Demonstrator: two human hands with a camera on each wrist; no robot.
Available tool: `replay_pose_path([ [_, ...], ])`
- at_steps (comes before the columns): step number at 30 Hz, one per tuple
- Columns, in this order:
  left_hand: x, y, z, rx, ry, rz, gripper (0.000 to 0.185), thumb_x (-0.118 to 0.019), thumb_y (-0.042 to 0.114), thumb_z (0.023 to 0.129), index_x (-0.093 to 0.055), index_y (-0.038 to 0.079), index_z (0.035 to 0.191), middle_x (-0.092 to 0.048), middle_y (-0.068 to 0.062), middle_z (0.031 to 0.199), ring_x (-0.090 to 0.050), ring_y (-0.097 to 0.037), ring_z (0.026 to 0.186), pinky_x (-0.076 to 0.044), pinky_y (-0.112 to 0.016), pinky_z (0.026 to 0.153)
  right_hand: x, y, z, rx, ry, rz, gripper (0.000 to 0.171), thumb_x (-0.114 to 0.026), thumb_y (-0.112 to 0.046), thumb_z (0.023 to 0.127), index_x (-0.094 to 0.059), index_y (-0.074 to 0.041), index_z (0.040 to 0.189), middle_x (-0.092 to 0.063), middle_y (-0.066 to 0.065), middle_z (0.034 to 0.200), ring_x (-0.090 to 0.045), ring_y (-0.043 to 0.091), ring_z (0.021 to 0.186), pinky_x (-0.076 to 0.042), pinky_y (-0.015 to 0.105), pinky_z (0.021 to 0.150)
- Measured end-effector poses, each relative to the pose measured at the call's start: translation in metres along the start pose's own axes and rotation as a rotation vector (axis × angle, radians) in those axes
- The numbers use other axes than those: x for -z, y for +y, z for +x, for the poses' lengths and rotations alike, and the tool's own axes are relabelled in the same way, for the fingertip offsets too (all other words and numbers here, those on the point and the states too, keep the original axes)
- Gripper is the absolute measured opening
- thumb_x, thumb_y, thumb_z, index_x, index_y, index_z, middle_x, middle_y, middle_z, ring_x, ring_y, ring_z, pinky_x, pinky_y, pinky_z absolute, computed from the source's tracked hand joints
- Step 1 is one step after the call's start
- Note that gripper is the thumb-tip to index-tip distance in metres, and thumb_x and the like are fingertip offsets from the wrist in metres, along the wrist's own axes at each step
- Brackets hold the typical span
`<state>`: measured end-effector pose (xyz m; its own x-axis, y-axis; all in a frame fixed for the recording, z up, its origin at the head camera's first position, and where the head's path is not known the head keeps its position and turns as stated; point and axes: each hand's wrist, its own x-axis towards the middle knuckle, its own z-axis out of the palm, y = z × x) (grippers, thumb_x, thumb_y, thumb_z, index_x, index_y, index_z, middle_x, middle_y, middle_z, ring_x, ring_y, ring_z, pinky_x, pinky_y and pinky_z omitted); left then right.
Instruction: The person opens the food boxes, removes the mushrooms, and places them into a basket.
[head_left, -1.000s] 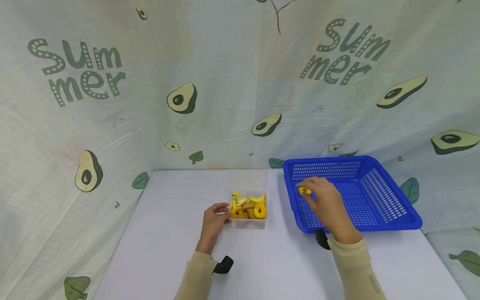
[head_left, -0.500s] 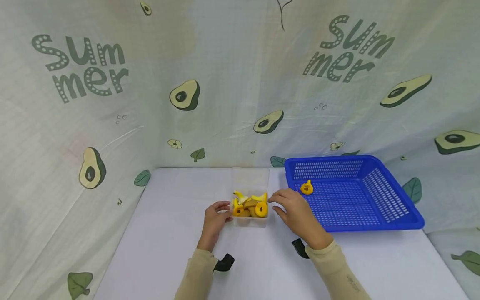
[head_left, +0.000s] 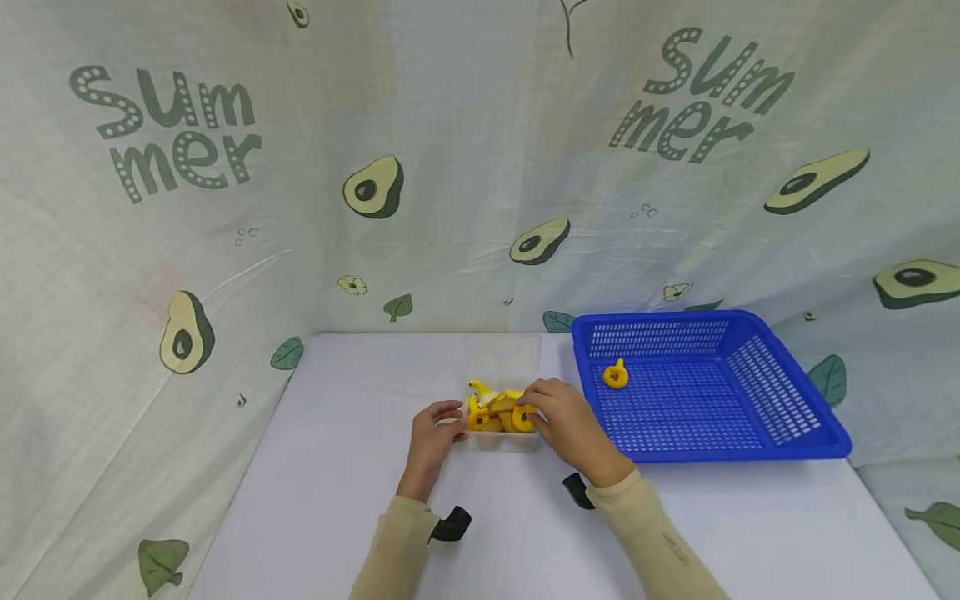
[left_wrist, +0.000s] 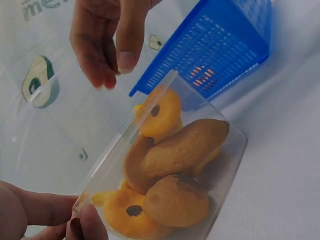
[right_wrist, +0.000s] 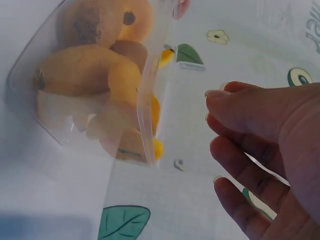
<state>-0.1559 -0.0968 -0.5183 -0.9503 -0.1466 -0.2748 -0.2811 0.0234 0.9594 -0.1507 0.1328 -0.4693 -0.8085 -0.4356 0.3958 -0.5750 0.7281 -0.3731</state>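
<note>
A clear plastic box (head_left: pixel 504 442) stands mid-table, filled with brown potato-like pieces (left_wrist: pixel 175 155) and yellow round pieces with dark centres (left_wrist: pixel 137 212). A peeled toy banana (head_left: pixel 483 392) shows at its back. My left hand (head_left: pixel 435 437) pinches the box's left rim with thumb and fingers. Over the box's right side hovers my right hand (head_left: pixel 562 421), fingers loosely bent and apart. Its wrist view shows nothing between the fingertips, which sit above the box opening. One yellow round piece with a stem (head_left: pixel 616 375) lies in the blue basket (head_left: pixel 708 456).
The perforated blue basket occupies the right of the white table (head_left: pixel 330 417). Behind the box its transparent lid (head_left: pixel 502 352) lies folded back. A cloth backdrop (head_left: pixel 457 167) with printed avocados and lettering rises beyond the table and along both sides.
My right hand has let go of the yellow round piece, leaving it in the basket, and moved left to above the box. My left hand has kept its place at the box.
</note>
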Motion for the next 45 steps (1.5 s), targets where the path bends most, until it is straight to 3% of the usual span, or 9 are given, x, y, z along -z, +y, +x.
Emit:
replay_pose_path([
  [8, 0.000, 0.000, 0.002, -0.004, -0.001, -0.020, 0.033, -0.070, -0.009, 0.095, -0.066, -0.011, 0.127, -0.064, -0.019, 0.111, -0.063, -0.017, 0.080, -0.063, -0.023, 0.067, -0.008, -0.001, 0.008, -0.013, -0.054, -0.031, 0.025, -0.087, 0.005, 0.081, -0.081, -0.006, 0.102, -0.074, 0.005, 0.102, -0.066, 0.026, 0.095, -0.060, 0.045, 0.087],
  [20, 0.001, 0.001, 0.000, -0.022, -0.018, -0.047, 0.034, -0.069, -0.010, 0.094, -0.065, -0.013, 0.127, -0.063, -0.018, 0.108, -0.062, -0.015, 0.078, -0.063, -0.022, 0.067, -0.021, 0.000, 0.012, -0.073, -0.127, -0.079, 0.022, -0.083, 0.005, 0.086, -0.082, -0.006, 0.105, -0.075, 0.006, 0.102, -0.064, 0.028, 0.101, -0.053, 0.053, 0.105],
  [37, 0.000, -0.001, 0.000, -0.011, -0.001, -0.047, 0.033, -0.069, -0.010, 0.094, -0.066, -0.010, 0.126, -0.063, -0.017, 0.108, -0.063, -0.015, 0.077, -0.063, -0.022, 0.067, -0.029, -0.001, 0.018, -0.052, -0.138, -0.155, 0.013, -0.079, 0.004, 0.091, -0.083, -0.007, 0.098, -0.068, 0.007, 0.098, -0.060, 0.029, 0.102, -0.053, 0.048, 0.103],
  [45, 0.000, -0.001, 0.000, -0.004, 0.005, -0.031, 0.032, -0.069, -0.010, 0.094, -0.066, -0.010, 0.126, -0.063, -0.016, 0.108, -0.063, -0.015, 0.076, -0.064, -0.022, 0.068, -0.031, 0.002, 0.019, -0.045, -0.109, -0.200, 0.012, -0.081, 0.002, 0.089, -0.083, -0.008, 0.096, -0.073, 0.006, 0.097, -0.062, 0.028, 0.100, -0.054, 0.047, 0.100],
])
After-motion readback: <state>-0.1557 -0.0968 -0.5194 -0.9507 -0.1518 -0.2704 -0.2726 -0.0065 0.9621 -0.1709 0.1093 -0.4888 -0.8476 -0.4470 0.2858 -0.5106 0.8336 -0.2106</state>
